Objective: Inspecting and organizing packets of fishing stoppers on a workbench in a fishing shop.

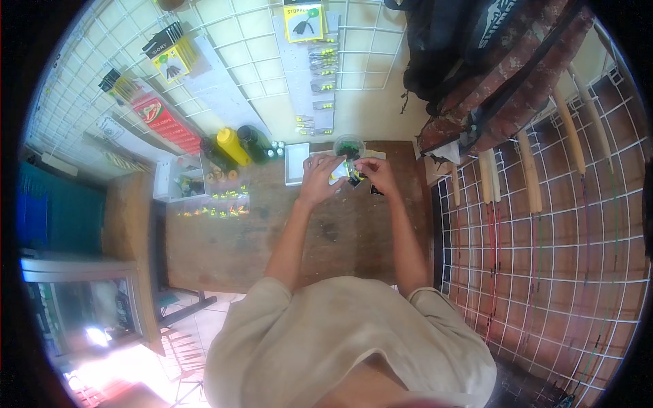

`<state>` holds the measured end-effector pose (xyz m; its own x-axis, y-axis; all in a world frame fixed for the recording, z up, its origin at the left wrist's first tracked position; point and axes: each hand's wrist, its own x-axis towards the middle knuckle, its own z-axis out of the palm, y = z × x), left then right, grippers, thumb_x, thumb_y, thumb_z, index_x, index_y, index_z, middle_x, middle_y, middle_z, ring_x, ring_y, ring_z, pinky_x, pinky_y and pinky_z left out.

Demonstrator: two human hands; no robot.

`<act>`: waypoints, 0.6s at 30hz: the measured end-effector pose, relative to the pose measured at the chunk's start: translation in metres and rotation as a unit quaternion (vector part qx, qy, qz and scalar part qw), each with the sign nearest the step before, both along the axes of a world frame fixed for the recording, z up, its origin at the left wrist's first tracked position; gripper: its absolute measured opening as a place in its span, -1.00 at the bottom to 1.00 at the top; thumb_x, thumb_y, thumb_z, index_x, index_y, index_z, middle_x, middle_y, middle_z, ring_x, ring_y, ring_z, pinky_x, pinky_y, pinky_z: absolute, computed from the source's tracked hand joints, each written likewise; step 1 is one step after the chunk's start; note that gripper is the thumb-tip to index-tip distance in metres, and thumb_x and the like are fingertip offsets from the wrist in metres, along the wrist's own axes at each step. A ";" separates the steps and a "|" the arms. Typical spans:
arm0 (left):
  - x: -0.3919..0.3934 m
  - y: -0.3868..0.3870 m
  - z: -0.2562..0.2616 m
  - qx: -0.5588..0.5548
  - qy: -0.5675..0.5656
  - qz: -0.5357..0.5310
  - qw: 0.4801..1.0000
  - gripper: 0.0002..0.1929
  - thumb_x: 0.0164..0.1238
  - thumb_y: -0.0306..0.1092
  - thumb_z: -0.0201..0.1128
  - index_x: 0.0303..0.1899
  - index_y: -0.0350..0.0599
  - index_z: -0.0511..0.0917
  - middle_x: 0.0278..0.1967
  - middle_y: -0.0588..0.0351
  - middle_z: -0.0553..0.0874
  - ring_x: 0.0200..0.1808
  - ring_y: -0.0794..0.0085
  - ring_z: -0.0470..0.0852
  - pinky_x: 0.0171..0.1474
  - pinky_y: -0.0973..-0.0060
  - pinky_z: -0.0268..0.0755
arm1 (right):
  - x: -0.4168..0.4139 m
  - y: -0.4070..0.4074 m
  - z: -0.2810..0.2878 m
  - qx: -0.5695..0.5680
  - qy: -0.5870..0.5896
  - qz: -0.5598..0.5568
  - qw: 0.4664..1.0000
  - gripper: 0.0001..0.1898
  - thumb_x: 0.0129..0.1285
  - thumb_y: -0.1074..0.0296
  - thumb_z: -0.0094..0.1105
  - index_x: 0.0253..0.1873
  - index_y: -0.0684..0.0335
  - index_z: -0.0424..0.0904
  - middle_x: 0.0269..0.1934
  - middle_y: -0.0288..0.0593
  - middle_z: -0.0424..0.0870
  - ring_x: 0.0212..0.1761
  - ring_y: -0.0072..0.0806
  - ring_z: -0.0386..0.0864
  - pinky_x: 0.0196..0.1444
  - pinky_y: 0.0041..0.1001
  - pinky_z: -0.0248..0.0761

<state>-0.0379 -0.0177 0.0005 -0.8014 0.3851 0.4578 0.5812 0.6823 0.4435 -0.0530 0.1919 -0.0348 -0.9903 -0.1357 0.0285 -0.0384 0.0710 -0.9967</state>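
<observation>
My left hand [321,179] is over the far part of the wooden table [326,239], with a small yellow-and-white packet [338,171] between its fingers and thumb. Just to its right, the thumb and fingers of my right hand [377,173] come together by the packet's edge. Whatever may be in that pinch is too small to make out. Beyond both hands stands a clear round plastic tub [349,145] of green and dark small pieces. A shallow white tray [297,164] sits left of my left hand. Small black-and-yellow packets [355,180] lie under and between the hands.
Dark bottles and a yellow bottle [233,147] line the back left, near a white box [162,179]. Small bagged lures [224,203] lie at left. Stopper packets [303,23] hang on the white wire grid [255,58]. Rod bags [500,86] and fishing rods [530,173] hang at right.
</observation>
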 end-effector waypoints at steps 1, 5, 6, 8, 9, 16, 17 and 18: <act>0.001 -0.001 0.000 -0.008 -0.001 0.000 1.000 -0.40 0.13 -0.03 0.40 0.25 0.13 0.52 0.04 0.19 0.64 0.17 0.25 0.45 0.22 0.24 0.11 | 0.001 -0.001 0.004 -0.001 0.000 0.001 1.000 -0.83 0.29 0.43 0.27 -0.06 0.31 0.70 -0.25 -0.27 0.74 -0.23 -0.64 0.60 -0.13 -0.59 0.44; 0.002 0.002 0.001 -0.017 -0.007 -0.007 1.000 -0.39 0.14 -0.03 0.40 0.26 0.13 0.51 0.04 0.19 0.64 0.17 0.24 0.45 0.22 0.24 0.11 | 0.003 0.000 0.011 -0.064 -0.032 -0.006 0.997 -0.82 0.26 0.47 0.30 -0.06 0.37 0.69 -0.27 -0.24 0.73 -0.26 -0.66 0.59 -0.17 -0.62 0.43; 0.002 0.002 0.000 -0.017 -0.001 -0.009 1.000 -0.38 0.13 -0.03 0.40 0.27 0.12 0.51 0.04 0.19 0.64 0.16 0.24 0.45 0.22 0.23 0.12 | 0.003 0.000 0.011 -0.069 -0.044 -0.012 0.997 -0.81 0.25 0.48 0.31 -0.07 0.39 0.68 -0.27 -0.23 0.73 -0.27 -0.66 0.59 -0.18 -0.63 0.43; 0.002 0.002 -0.001 -0.017 0.005 -0.010 1.000 -0.38 0.13 -0.03 0.40 0.27 0.12 0.50 0.04 0.19 0.64 0.16 0.24 0.45 0.21 0.22 0.13 | 0.006 0.001 0.012 -0.060 -0.055 -0.004 0.997 -0.81 0.26 0.47 0.30 -0.06 0.40 0.68 -0.27 -0.23 0.73 -0.27 -0.65 0.60 -0.19 -0.62 0.44; 0.004 0.003 0.000 -0.015 -0.007 -0.007 1.000 -0.37 0.12 -0.03 0.40 0.27 0.11 0.50 0.04 0.18 0.64 0.16 0.25 0.46 0.21 0.22 0.13 | 0.006 0.002 0.011 -0.050 -0.065 0.002 0.997 -0.81 0.26 0.47 0.30 -0.06 0.41 0.67 -0.27 -0.23 0.73 -0.28 -0.65 0.60 -0.19 -0.62 0.44; 0.006 0.006 0.005 0.027 -0.018 0.004 0.999 -0.37 0.10 -0.05 0.43 0.24 0.02 0.51 0.01 0.09 0.66 0.13 0.20 0.49 0.21 0.23 0.16 | 0.004 0.004 0.011 -0.055 -0.101 -0.006 0.993 -0.75 0.25 0.43 0.32 0.00 0.34 0.67 -0.23 -0.19 0.74 -0.26 -0.61 0.65 -0.14 -0.59 0.51; 0.006 0.007 0.005 0.027 -0.018 0.004 0.999 -0.37 0.10 -0.05 0.43 0.24 0.02 0.51 0.01 0.09 0.66 0.13 0.20 0.49 0.21 0.23 0.16 | 0.004 0.003 0.012 -0.060 -0.090 -0.013 0.994 -0.74 0.24 0.43 0.33 0.00 0.36 0.65 -0.24 -0.18 0.75 -0.27 -0.62 0.65 -0.17 -0.60 0.49; 0.005 0.006 0.007 0.026 -0.013 0.003 1.000 -0.37 0.09 -0.05 0.44 0.22 0.00 0.52 0.00 0.08 0.66 0.12 0.19 0.49 0.22 0.23 0.16 | 0.004 0.000 0.017 -0.065 -0.079 -0.019 0.995 -0.73 0.24 0.43 0.34 0.01 0.37 0.64 -0.25 -0.17 0.75 -0.27 -0.62 0.64 -0.21 -0.62 0.47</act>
